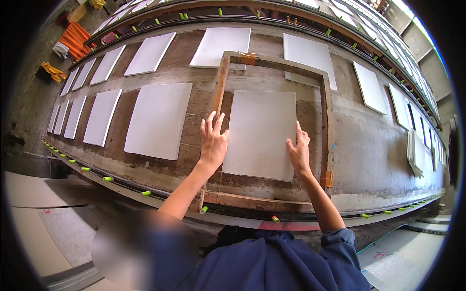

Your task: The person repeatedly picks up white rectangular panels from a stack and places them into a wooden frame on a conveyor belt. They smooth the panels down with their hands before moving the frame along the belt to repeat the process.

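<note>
1 white panel point(262, 136): is lying flat on the surface point(364, 160) between the left grip point(213, 145) and the right grip point(299, 150), within the outline of the wooden frame point(327, 136).
Left grip: is resting with its fingers splayed apart near the panel's left edge, clamping nothing visible; exact contact cannot be told.
Right grip: is lying along the panel's right edge, index finger pointing away from the body, thumb apart from it; no clamping is showing.
Panel alignment: could be turning crooked if 1 grip is pressing harder than the other.
Wooden frame: could be getting knocked, because the left forearm point(182, 194) is crossing its left bar and the right forearm point(323, 203) is passing over its near bar.
Back bar: is overlapping 2 other panels point(218, 46) beyond the grips in this view; a jolt could be dragging them if it is touching.
Green pegs point(145, 193): are lining the near edge, between the grips and the body, where a sleeve point(340, 237) could be catching.
Neighbouring panel point(158, 121): is lying just left of the left grip, limiting sideways room.
Fanned stack point(416, 153): is sitting well right of the right grip.
Orange cloth point(75, 41): is showing far beyond the left grip.
</note>
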The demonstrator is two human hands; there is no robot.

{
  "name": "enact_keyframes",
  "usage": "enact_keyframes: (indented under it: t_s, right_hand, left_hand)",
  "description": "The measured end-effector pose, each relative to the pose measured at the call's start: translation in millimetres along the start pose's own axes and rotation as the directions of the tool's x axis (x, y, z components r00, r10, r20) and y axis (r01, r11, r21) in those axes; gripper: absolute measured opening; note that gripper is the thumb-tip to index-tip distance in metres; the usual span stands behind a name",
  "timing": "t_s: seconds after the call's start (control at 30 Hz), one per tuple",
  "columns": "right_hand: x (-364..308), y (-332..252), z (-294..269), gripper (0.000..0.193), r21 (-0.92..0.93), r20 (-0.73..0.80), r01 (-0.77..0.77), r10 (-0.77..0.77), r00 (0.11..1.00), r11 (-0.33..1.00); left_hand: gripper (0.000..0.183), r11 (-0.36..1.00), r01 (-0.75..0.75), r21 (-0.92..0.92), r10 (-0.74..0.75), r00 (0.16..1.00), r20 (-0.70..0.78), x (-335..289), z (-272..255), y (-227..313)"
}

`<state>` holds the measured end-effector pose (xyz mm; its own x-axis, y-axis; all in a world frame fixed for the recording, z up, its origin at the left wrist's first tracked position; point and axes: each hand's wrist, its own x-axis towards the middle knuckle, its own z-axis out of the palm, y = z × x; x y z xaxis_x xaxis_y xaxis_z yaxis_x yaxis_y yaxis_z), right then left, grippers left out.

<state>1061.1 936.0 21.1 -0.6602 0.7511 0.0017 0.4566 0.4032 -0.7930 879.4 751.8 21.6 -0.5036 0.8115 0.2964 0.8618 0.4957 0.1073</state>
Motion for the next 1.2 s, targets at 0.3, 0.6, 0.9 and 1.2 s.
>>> enact_keyframes:
  t_s: [0.3,0.6,0.9,1.2]
  right_hand:
    - [6,24,24,0.059,-0.179,-0.150,0.056,-0.084,0.985,0.982]
    - [0,23,40,0.063,-0.696,-0.017,0.296,-0.428,0.904,0.654]
    - [-19,-10,38,0.060,-0.373,0.489,0.615,-0.416,0.767,0.695]
    - [118,17,43,0.056,-0.564,0.092,0.434,-0.469,0.878,0.702]
  left_hand:
    - [0.037,0.993,-0.045,0.108,0.039,0.998,0.056,-8,9,22]
    - [0.071,0.997,-0.067,0.042,0.054,0.967,0.249,-20,23,36]
    - [0.068,0.989,-0.121,-0.086,0.141,0.943,0.301,7,24,60]
    - [0.073,0.975,0.090,-0.201,-0.087,0.996,0.020,104,79,22]
